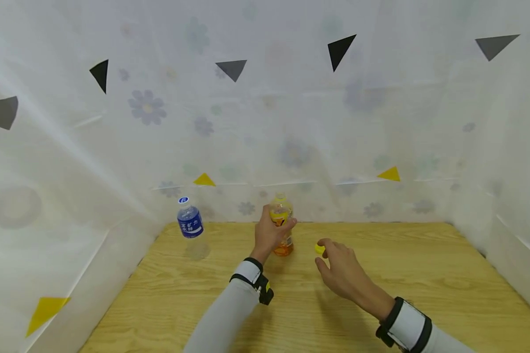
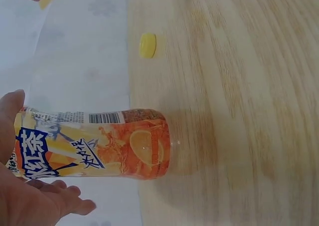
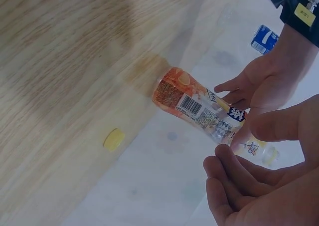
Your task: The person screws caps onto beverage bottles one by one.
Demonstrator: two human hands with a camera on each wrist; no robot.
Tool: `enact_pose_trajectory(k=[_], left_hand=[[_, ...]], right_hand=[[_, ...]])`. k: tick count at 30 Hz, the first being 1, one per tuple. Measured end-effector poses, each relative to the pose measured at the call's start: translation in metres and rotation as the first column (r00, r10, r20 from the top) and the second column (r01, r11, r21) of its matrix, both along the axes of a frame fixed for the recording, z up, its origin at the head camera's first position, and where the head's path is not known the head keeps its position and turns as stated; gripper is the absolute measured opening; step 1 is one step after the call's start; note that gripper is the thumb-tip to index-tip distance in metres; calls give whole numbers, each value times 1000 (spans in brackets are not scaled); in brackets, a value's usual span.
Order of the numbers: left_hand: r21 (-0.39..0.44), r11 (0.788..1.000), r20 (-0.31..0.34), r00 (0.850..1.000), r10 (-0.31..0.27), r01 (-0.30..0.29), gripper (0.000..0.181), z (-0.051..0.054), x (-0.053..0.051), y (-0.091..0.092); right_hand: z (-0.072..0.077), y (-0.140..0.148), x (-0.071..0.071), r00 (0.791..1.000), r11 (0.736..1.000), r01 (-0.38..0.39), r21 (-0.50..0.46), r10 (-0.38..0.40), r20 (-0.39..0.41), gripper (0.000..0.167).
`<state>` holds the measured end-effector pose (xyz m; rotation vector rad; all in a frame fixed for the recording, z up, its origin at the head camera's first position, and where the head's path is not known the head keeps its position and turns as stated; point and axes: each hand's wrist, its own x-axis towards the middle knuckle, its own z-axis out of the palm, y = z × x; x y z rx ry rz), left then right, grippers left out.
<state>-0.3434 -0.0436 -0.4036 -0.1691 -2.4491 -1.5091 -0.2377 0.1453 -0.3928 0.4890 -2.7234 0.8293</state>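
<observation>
An orange-labelled bottle [image 1: 284, 245] stands upright on the table, its neck uncapped. My left hand [image 1: 268, 234] grips its upper part, thumb across the front; the left wrist view shows the label [image 2: 144, 146] and part of the left hand [image 2: 30, 201]. To the right, my right hand [image 1: 345, 274] is held above the table with bent, spread fingers, holding nothing. A yellow cap [image 1: 320, 248] lies on the table just beyond its fingertips, also visible in the right wrist view as a yellow cap [image 3: 114, 139], apart from the right hand [image 3: 264, 186].
A clear bottle with a blue label [image 1: 190, 226] and white cap stands at the table's back left. Behind the wooden table [image 1: 415, 274] hangs a pale patterned sheet [image 1: 265, 122], with more sheeting along both sides.
</observation>
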Motion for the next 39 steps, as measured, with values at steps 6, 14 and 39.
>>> enact_pose_trajectory(k=[6, 14, 39], left_hand=[[-52, 998, 3, 999, -43, 43, 62, 8, 9, -4], [-206, 963, 36, 984, -172, 175, 70, 25, 34, -13], [-216, 947, 45, 971, -233, 237, 65, 18, 51, -13]], right_hand=[[-2, 1, -1, 1000, 1000, -5, 8, 5, -15, 33], [-1, 6, -6, 1000, 999, 15, 29, -15, 0, 33], [17, 9, -59, 986, 998, 53, 20, -49, -160, 27]])
